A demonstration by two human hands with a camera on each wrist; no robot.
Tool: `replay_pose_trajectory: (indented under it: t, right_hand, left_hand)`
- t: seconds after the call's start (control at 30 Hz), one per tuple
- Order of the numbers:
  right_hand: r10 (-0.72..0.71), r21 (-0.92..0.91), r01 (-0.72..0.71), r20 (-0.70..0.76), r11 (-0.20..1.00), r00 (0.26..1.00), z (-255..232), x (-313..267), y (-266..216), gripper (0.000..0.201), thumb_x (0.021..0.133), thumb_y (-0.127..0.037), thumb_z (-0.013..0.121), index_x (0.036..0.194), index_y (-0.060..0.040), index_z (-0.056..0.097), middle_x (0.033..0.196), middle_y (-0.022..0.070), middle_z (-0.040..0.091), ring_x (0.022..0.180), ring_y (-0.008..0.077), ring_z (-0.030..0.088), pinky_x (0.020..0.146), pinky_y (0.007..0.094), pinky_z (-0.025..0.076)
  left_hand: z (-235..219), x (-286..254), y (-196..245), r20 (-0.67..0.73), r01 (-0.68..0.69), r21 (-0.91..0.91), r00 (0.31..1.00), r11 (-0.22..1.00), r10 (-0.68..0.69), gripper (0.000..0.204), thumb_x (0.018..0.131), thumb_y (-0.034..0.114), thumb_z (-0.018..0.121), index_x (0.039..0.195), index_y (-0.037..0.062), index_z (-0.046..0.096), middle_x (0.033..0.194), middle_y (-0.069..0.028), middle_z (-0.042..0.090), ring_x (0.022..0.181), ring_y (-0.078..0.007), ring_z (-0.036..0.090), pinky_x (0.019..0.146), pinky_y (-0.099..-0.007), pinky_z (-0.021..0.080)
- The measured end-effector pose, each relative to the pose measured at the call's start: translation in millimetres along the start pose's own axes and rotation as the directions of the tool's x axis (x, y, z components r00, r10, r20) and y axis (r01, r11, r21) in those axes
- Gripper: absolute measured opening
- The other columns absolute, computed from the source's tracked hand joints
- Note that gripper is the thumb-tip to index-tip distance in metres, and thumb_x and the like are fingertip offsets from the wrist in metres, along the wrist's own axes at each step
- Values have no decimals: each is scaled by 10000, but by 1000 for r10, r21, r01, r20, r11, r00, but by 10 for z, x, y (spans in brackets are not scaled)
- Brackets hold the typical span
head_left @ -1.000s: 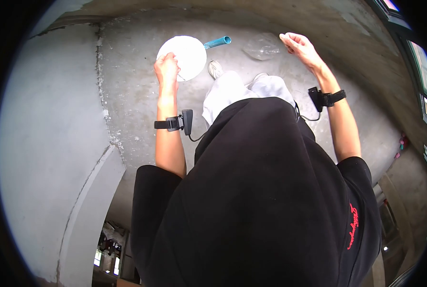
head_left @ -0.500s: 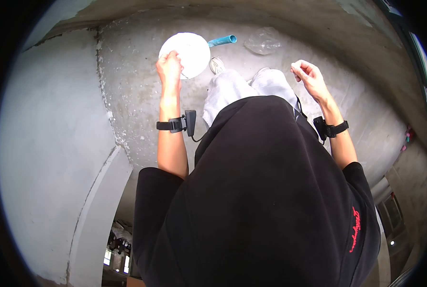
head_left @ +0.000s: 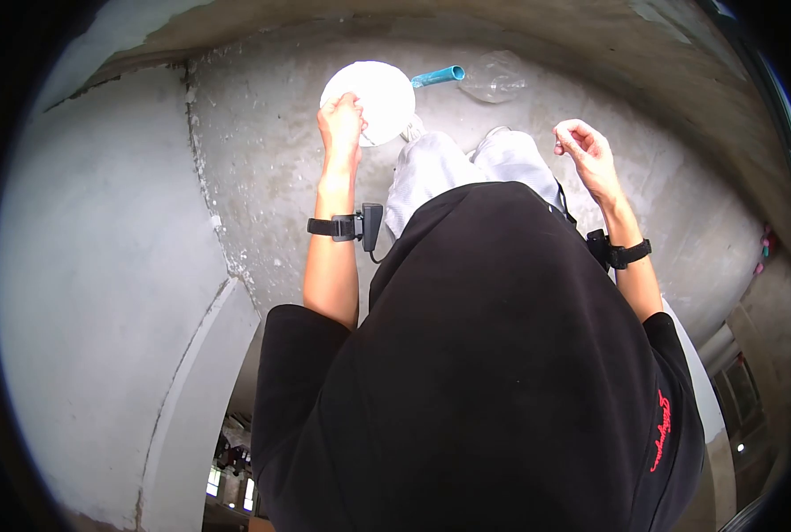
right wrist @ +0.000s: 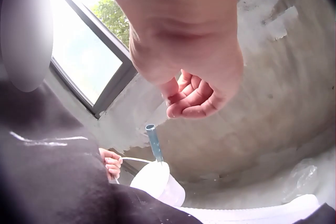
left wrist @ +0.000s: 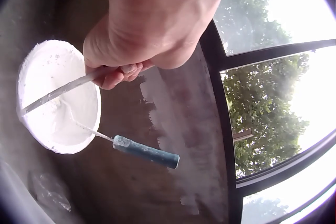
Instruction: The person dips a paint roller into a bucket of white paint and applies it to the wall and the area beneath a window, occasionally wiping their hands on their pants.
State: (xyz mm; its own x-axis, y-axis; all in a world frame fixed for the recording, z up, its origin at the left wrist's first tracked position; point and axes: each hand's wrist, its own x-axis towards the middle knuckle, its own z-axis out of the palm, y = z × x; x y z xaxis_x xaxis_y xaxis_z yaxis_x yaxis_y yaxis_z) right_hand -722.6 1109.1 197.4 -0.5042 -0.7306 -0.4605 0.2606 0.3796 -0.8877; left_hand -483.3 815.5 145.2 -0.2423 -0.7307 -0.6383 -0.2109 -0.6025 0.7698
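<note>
In the head view my left hand (head_left: 340, 129) is over the left part of a white bucket (head_left: 393, 102). The left wrist view shows its fingers curled round the bucket's thin wire handle (left wrist: 63, 89). White coats the inside of the bucket, and a tool with a blue tubular grip (left wrist: 146, 152) leans in it, its bent metal rod reaching down into the white. That tool's working end is hidden. Off to the right, my right hand (head_left: 588, 160) hangs in the air with loosely curled fingers (right wrist: 194, 103) and nothing visible in them.
A crumpled clear plastic bag (head_left: 494, 78) lies on the grey concrete floor (head_left: 271, 160) beyond the feet. A pale wall (head_left: 103, 266) runs along the left. Windows (left wrist: 268, 98) with dark frames show in both wrist views.
My right hand has come back toward the body and lower in the view. The left hand still grips the bucket's handle; bucket and hand appear farther right as the head view shifts.
</note>
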Motion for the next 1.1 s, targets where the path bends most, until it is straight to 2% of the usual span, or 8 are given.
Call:
replay_pose_trajectory:
  t: [0.4,0.47,0.5,0.63,0.73,0.83,0.9,1.1]
  right_hand:
    - [-25,-205,39,70,978,997,626,249,195,261,893,-255,697,775,-31,633,687,4,615,624,55,558,613,232,472]
    - [200,-405,-151,80,902,977,682,389,372,358,916,-353,639,784,-21,630,674,31,608,608,87,568,612,277,481]
    - [185,-699,-69,93,712,978,716,477,446,434,937,-390,561,788,11,634,667,97,610,639,160,601,651,340,493]
    - [185,-723,60,256,688,949,929,629,878,356,963,-293,540,766,-7,621,689,63,608,705,166,606,676,331,489]
    - [374,-650,-35,391,759,841,1041,738,1015,378,959,-313,509,794,1,640,721,128,632,760,253,626,729,390,488]
    - [421,-804,102,410,586,809,1091,847,1015,390,878,-325,498,852,21,677,862,211,682,836,363,636,804,445,479]
    - [485,-744,177,576,644,658,1103,920,1033,457,873,-390,487,814,19,681,896,218,683,847,356,636,821,424,475]
    - [632,-828,-25,409,560,658,1231,859,770,601,972,-473,399,816,45,662,893,210,668,872,346,616,854,442,446]
  left_hand:
    - [39,-38,39,57,-24,6,998,1000,24,107,908,85,526,851,-1,553,613,5,447,496,-79,391,472,-252,346]
    - [43,-41,43,51,-25,10,998,1000,24,107,909,85,525,853,-2,554,613,6,446,496,-78,390,473,-252,346]
    - [46,-51,51,54,-26,13,998,1000,25,109,910,85,524,856,-4,556,613,7,446,495,-77,389,473,-252,346]
    - [52,-44,49,48,-23,24,999,999,22,113,912,84,523,864,-11,562,615,6,451,492,-75,388,472,-252,346]
    - [36,-32,39,63,-11,25,998,1000,9,114,913,83,524,870,-14,565,617,4,458,490,-75,391,470,-252,345]
    - [29,-21,13,42,-8,36,999,999,7,115,915,85,523,871,-12,568,616,4,462,488,-74,391,467,-253,343]
    - [25,-8,-7,30,-2,35,1000,999,1,116,915,86,524,871,-12,568,615,5,461,487,-74,389,466,-252,343]
    - [11,9,-23,21,30,28,999,999,-30,111,914,88,529,872,-8,569,613,9,461,483,-73,389,464,-250,343]
